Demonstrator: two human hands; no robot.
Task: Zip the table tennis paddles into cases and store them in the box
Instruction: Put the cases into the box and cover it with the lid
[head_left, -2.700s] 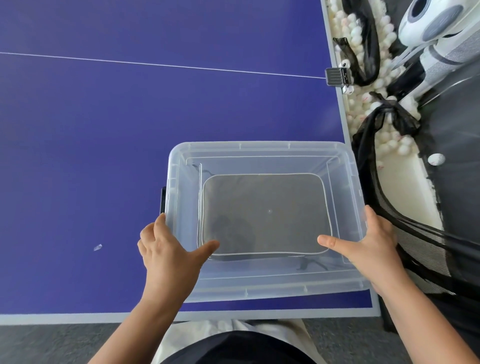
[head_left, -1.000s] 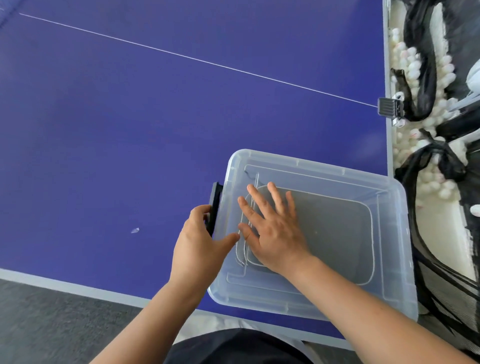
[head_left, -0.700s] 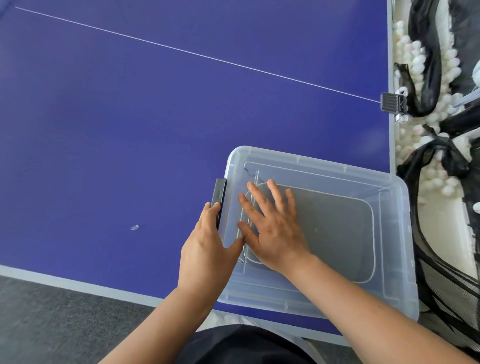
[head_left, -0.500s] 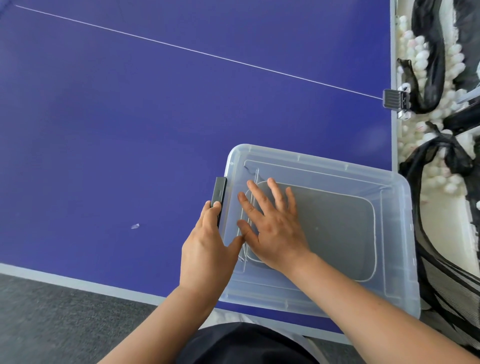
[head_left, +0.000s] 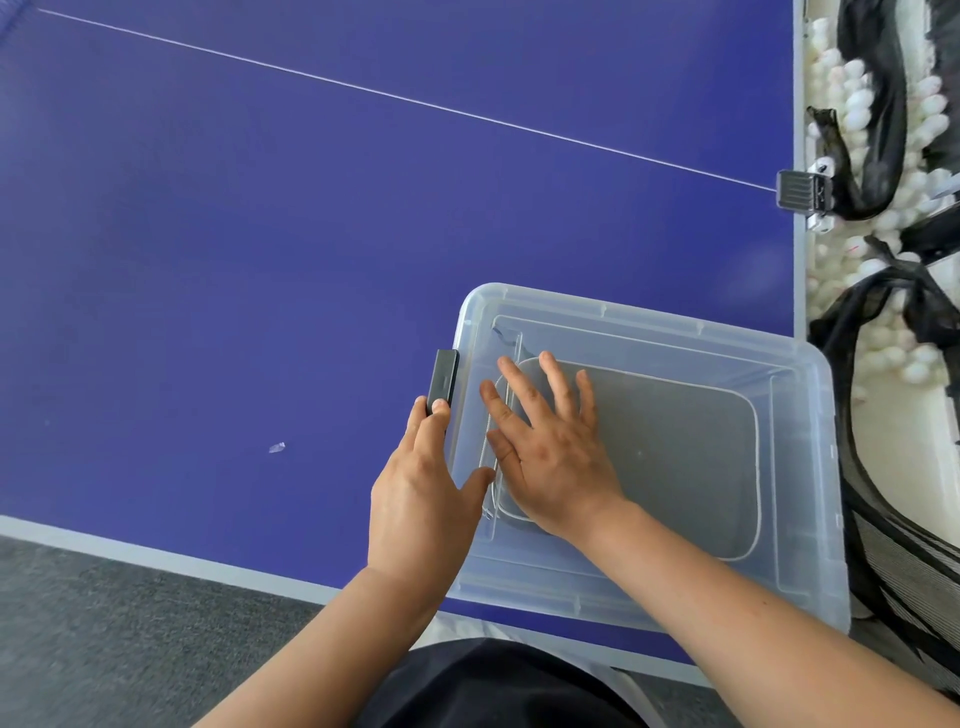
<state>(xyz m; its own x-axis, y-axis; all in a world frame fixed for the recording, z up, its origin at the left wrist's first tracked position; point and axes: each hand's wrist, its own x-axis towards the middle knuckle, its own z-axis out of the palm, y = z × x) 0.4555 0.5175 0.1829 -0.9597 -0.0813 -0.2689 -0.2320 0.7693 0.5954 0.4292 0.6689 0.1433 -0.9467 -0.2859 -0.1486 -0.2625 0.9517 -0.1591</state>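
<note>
Blue table-tennis table (head_left: 311, 234) under everything; clear plastic box (head_left: 795, 499) sits at its near edge, about 4 o'clock from table centre, lid on. Grey paddle case (head_left: 685, 457) shows through the lid, lying flat inside, so storing looks done; latching seems to be what remains. My right hand (head_left: 550, 447) lies flat on the lid, fingers straight and spread. My left hand (head_left: 421, 499), at the box's 9 o'clock side, has straight fingertips on the black latch (head_left: 444, 379), thumb against the lid edge. Netting with white balls (head_left: 883, 171) at 2 o'clock, off the table; nothing blocks the latch.
</note>
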